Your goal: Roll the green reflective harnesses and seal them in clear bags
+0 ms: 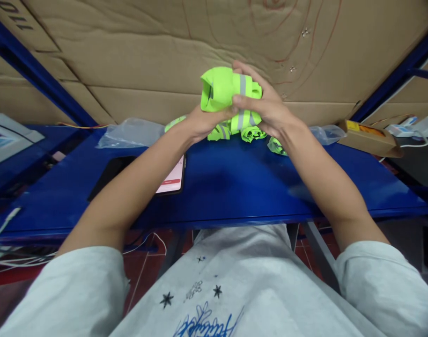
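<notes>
Both hands hold a rolled neon-green safety vest (219, 89) with grey reflective strips above the blue table (235, 182). My left hand (202, 122) grips the roll from below. My right hand (261, 105) wraps over its top and right side, fingers curled round it. Under the hands, several more rolled green vests (251, 133) lie on the table's far edge.
A phone (173, 180) with a lit screen lies on the table beside a dark flat object (110, 175). Clear plastic bags (131, 133) sit at the back left and back right. A small cardboard box (370, 138) rests at the right. Cardboard sheets (147, 56) line the wall behind. White cables (3, 234) hang at the left.
</notes>
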Available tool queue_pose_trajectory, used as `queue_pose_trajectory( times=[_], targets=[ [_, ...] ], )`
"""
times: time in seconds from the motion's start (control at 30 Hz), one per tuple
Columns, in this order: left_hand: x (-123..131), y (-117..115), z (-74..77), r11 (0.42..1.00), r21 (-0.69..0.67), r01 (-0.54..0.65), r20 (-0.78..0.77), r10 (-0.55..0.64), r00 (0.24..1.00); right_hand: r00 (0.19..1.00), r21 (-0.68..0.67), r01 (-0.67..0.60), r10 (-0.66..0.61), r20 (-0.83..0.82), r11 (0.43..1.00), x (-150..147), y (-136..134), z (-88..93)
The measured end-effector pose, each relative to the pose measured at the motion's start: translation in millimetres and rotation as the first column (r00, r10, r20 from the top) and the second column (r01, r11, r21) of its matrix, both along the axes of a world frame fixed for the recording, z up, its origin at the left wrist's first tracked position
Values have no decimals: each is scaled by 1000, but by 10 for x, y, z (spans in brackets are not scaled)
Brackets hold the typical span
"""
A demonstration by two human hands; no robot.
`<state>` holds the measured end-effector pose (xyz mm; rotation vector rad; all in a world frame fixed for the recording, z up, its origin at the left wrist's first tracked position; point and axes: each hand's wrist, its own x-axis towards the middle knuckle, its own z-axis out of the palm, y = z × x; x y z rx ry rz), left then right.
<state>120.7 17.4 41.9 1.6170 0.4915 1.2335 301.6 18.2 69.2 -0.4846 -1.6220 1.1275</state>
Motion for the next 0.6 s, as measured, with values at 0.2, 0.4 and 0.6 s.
queue_pose_trajectory(
  times=[0.2, 0.4, 0.6],
  targets=[
    [-75, -21, 14, 963, -192, 190, -27, -199, 980, 961, 78, 205, -215, 173, 976, 4, 77, -18],
    [-147, -159, 275, 971, -189, 150, 120, -129, 984, 838, 399, 388, -498, 222, 831, 122, -100, 251],
    [79, -191, 100, 980, -198, 30, 146, -1, 989, 823, 483, 314, -488, 290, 817, 149, -290, 340]
  ],
)
